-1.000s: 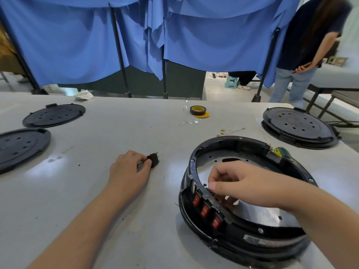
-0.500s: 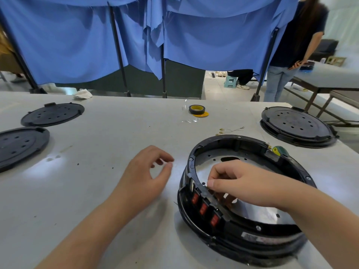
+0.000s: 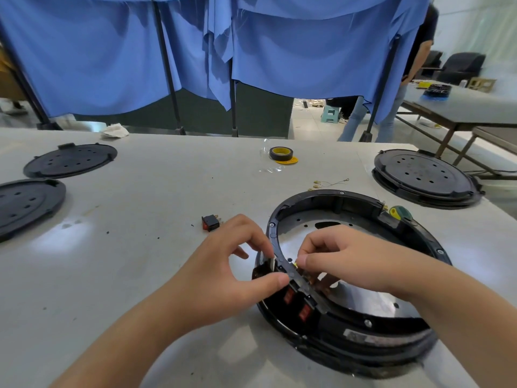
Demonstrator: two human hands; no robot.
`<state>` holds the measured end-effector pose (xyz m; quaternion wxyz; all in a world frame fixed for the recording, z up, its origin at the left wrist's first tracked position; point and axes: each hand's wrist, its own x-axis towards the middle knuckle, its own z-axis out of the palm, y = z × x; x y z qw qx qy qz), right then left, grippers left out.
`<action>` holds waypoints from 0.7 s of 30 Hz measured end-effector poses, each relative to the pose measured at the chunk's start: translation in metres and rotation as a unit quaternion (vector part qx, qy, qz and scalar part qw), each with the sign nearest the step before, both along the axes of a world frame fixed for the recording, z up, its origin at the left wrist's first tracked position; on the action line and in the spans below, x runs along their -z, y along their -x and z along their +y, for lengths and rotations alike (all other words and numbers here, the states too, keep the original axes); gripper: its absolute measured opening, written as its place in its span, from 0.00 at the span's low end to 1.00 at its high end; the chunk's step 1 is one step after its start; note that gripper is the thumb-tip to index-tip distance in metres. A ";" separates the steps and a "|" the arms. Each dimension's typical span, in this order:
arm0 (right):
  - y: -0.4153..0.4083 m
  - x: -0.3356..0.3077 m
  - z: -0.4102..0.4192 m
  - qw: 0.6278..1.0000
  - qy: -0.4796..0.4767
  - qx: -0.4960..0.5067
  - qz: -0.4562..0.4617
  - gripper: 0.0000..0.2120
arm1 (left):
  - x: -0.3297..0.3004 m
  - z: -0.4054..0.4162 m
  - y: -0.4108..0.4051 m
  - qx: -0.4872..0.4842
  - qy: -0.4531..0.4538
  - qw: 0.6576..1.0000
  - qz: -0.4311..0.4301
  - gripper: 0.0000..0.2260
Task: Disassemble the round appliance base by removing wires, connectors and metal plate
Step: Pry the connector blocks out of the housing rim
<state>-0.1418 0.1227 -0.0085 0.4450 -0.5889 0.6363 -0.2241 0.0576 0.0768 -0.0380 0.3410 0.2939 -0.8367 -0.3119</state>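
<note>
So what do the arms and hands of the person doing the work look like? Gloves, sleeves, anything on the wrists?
Nothing is worn that shows. The left hand and the right hand are bare, with no gloves, rings or tape on the fingers. Both forearms are uncovered right down to the bottom edge of the picture: no sleeves, no watch, no wristband. The fingernails look short and unpainted.

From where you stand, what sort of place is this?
Likely a workshop teardown station: grey worktable with a round appliance base being stripped, detached black covers, a removed rocker switch, blue curtain partitions.
</note>
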 end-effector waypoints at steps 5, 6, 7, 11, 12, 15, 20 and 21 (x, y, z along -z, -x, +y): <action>0.002 0.000 0.002 1.000 0.007 -0.010 0.002 0.07 | 0.000 -0.001 -0.002 0.009 -0.006 1.000 -0.003 0.10; 0.002 0.000 0.002 1.000 0.008 -0.012 0.002 0.07 | 0.000 -0.001 -0.002 0.010 -0.005 1.000 -0.002 0.10; 0.002 0.000 0.002 1.000 0.009 -0.015 0.002 0.07 | 0.000 -0.001 -0.002 0.010 -0.004 1.000 -0.001 0.10; 0.002 -0.001 0.002 1.000 0.010 -0.023 0.005 0.07 | 0.001 -0.003 -0.002 0.012 0.000 1.000 -0.003 0.10; 0.002 -0.001 0.002 1.000 0.010 -0.025 0.006 0.07 | 0.001 -0.003 -0.002 0.012 0.001 1.000 -0.003 0.10; 0.000 -0.003 0.002 0.999 0.009 -0.030 0.009 0.07 | 0.002 -0.003 -0.002 0.012 0.002 1.000 0.000 0.09; -0.004 -0.002 0.002 1.000 0.007 -0.025 0.006 0.07 | 0.001 -0.002 -0.003 0.020 -0.004 1.000 -0.007 0.08; -0.003 -0.001 0.002 1.000 0.007 -0.023 0.007 0.06 | 0.001 -0.002 -0.003 0.022 -0.004 1.000 -0.010 0.08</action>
